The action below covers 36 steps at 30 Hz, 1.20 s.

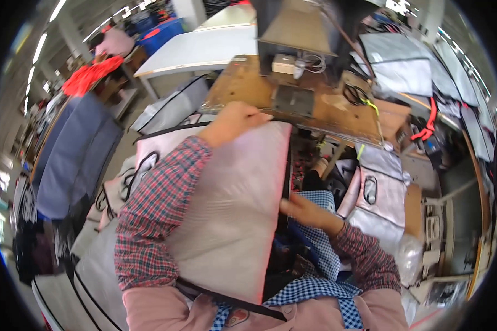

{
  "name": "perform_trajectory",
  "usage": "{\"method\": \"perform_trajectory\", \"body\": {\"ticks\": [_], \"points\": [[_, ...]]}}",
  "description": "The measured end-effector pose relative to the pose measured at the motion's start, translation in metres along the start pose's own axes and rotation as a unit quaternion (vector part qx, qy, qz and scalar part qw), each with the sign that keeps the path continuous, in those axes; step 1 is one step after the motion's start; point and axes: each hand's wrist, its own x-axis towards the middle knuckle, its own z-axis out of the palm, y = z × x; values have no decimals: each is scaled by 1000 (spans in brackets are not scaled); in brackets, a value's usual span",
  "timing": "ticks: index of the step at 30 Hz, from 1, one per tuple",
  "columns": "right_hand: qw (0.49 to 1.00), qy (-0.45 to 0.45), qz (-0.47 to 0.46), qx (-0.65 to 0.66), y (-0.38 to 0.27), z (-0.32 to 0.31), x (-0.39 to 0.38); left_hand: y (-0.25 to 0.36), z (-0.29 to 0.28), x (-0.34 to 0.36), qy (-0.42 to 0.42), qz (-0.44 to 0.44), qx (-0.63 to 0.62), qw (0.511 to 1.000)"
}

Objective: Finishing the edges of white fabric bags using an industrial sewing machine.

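Silvery-white fabric panel (232, 193), dark trim, one: slanted from the wearer's lap toward the far wooden table (232, 83), apparently held by two edges to keep it spread. Left hand (232, 124): at the far edge, fingers curled (blurred; cannot tell whether they pinch). Right hand (309, 214): at the right edge, fingers nearly together, grip uncertain. Panel position: mostly on the near side of the left fingers, left of the right fingertips.
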Motion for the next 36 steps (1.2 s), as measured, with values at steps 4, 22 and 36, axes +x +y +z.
{"method": "perform_trajectory", "body": {"ticks": [4,22,36], "points": [[983,149,-2,108,6,-84,21,7,15,34,-18,-25,-24,999],[953,208,-47,215,-26,-194,138,-15,17,103,-10,-63,-7,998],[932,257,-81,240,-24,-199,167,-26,18,126,24,-61,30,997]]}}
